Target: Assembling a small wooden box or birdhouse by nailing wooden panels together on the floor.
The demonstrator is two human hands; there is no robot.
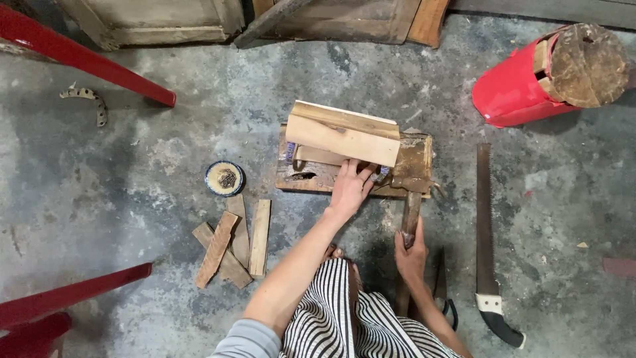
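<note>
Steadying a pale wooden board (344, 136) with my left hand (350, 187), I am pressing my spread fingers flat against its lower edge, not closing around it. The board is lying tilted across a darker, rough wooden block (412, 166) that is sitting on the concrete floor (132, 166), and a second thin pale strip (317, 156) is lying just under it. My right hand (411, 255) is wrapped firmly around the wooden handle of a hammer (409, 215), whose head is resting on or just beside the block's right end; I cannot tell whether it is touching a nail there.

Judging from how things are lying, I am in the middle of the job, not near its close. The pale board is showing clean, straight edges, so the cutting seems done, and the handsaw (485, 245) is lying idle on the floor to my right, well apart from the block. What I cannot see is any nail in the board, so the joining itself looks not yet done.

To my left, 4 short offcuts (228, 245) are lying in a loose overlapping pile, untouched, and a small round tin (224, 178) holding dark bits is sitting near them, beside the block. A red cylinder with a log stub (550, 73) is lying on its side at the upper right.
</note>
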